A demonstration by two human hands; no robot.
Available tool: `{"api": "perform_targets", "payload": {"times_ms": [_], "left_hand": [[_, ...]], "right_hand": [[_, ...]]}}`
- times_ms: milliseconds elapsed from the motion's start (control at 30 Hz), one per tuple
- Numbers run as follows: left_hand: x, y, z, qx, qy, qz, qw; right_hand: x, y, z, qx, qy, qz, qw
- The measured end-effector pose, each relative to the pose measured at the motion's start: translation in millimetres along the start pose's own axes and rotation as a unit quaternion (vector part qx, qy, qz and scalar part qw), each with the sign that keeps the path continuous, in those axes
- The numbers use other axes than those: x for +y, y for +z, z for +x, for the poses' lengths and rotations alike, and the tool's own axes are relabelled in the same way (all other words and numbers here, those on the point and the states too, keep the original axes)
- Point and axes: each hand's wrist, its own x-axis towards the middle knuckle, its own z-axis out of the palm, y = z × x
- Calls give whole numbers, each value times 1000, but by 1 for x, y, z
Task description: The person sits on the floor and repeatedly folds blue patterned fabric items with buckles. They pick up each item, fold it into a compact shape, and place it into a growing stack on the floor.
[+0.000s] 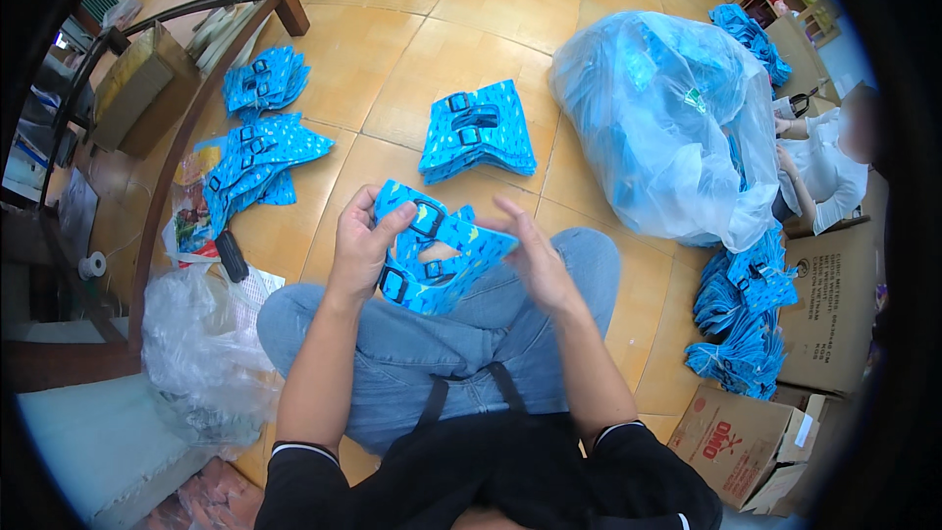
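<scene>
Above my lap, my left hand (pixel 363 247) grips a blue patterned fabric piece (pixel 446 275) with black buckles and an opening in its middle. The thumb presses on its front near the upper buckle. On the piece's right side is my right hand (pixel 538 260), fingers stretched out and apart beside the pointed corner; whether they touch it is hard to tell. Just beyond, a neat stack of matching blue pieces (pixel 496 155) lies on the tiled floor. More such pieces are piled at the left, in a nearer pile (pixel 285 142) and a farther pile (pixel 270 80).
A large clear bag (pixel 653 137) of blue pieces stands at the right, with blue bundles (pixel 736 324) and cardboard boxes (pixel 751 442) nearer. Another person (pixel 829 172) sits beyond it. Crumpled clear plastic (pixel 206 334), a black object (pixel 231 255) and a wooden frame (pixel 162 196) are at the left.
</scene>
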Motion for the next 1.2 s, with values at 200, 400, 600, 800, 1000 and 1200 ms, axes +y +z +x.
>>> {"api": "perform_targets", "payload": {"times_ms": [200, 400, 600, 800, 1000, 1200], "left_hand": [[-16, -5, 10, 132, -54, -91, 986], [-27, -1, 49, 71, -69, 8, 995], [-35, 21, 144, 25, -101, 124, 987], [-81, 1, 134, 134, -62, 282, 948], [-130, -44, 90, 129, -151, 335, 921], [-155, -27, 46, -196, 1, 667, 719]], "right_hand": [[38, 11, 4, -8, 44, 73, 996], [14, -32, 62, 117, -111, -34, 986], [11, -90, 149, 106, -110, -48, 987], [48, -109, 168, 331, -125, -228, 907], [45, -90, 156, 298, -191, -230, 906], [43, -90, 127, 308, -212, -206, 904]]}}
